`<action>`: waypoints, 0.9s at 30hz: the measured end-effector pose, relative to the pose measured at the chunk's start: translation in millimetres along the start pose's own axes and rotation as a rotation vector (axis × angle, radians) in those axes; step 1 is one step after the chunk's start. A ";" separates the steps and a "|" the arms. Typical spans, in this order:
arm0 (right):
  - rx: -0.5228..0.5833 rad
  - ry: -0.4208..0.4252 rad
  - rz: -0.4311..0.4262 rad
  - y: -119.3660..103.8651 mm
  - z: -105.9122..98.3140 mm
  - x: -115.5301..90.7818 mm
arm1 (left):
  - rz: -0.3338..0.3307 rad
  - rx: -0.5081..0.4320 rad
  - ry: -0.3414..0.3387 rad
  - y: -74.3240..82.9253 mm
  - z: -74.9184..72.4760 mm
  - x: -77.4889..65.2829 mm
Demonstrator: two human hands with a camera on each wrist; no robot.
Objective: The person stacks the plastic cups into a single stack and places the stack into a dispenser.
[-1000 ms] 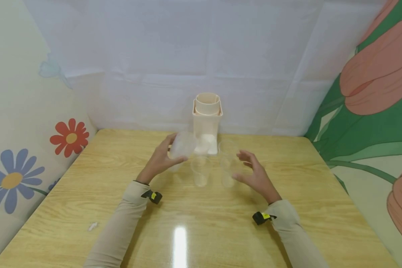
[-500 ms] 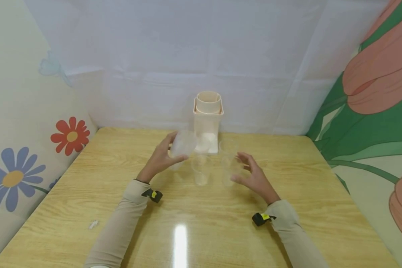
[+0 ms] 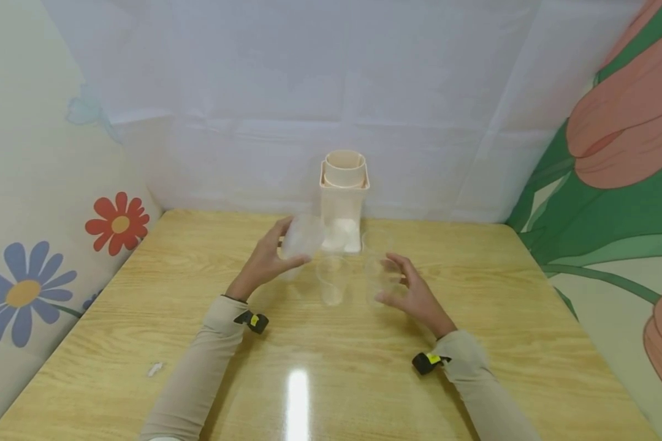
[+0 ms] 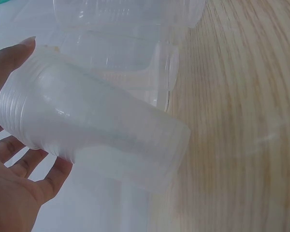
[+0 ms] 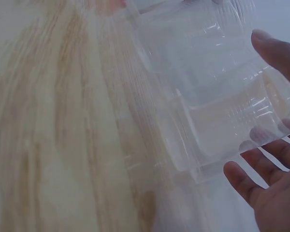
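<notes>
My left hand grips a stack of clear plastic cups near their rims, thumb on one side and fingers on the other. The stack is tilted above the table. My right hand is at the right side of a clear plastic cup standing on the table, its thumb and fingers spread around it. In the right wrist view the thumb stands apart from the cup, and some fingertips show through clear plastic; whether they touch is hard to tell. Another clear cup stands to its left.
More clear cups, among them one at the back right, stand behind the front two. A cream-coloured holder with a round tube in its top stands against the white cloth. A small white scrap lies on the wooden table.
My right hand has shifted a little to the left, closer around the front right cup. The left hand keeps its hold on the cup stack, nearly still.
</notes>
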State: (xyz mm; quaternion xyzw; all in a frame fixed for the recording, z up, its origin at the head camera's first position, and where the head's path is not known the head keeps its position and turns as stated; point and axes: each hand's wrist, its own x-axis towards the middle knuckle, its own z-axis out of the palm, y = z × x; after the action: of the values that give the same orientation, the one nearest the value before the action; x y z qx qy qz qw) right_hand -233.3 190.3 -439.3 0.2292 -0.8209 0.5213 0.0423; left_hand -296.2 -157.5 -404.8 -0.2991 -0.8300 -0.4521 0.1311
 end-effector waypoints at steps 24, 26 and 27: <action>0.094 0.019 -0.062 -0.6 -1.8 0.3 | -0.034 -0.002 -0.008 0.2 -0.5 -0.4; 0.104 0.023 -0.077 -1.2 -2.9 1.1 | -0.035 -0.002 -0.008 0.5 -0.8 -0.8; 0.110 0.027 -0.081 -1.8 -3.5 1.4 | -0.036 -0.003 -0.007 0.3 -0.8 -0.9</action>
State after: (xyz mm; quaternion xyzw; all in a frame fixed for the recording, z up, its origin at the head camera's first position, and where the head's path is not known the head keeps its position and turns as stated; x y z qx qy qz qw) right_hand -234.3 192.3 -435.8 0.2572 -0.7804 0.5666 0.0616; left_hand -295.4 -158.3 -404.6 -0.2860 -0.8352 -0.4543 0.1196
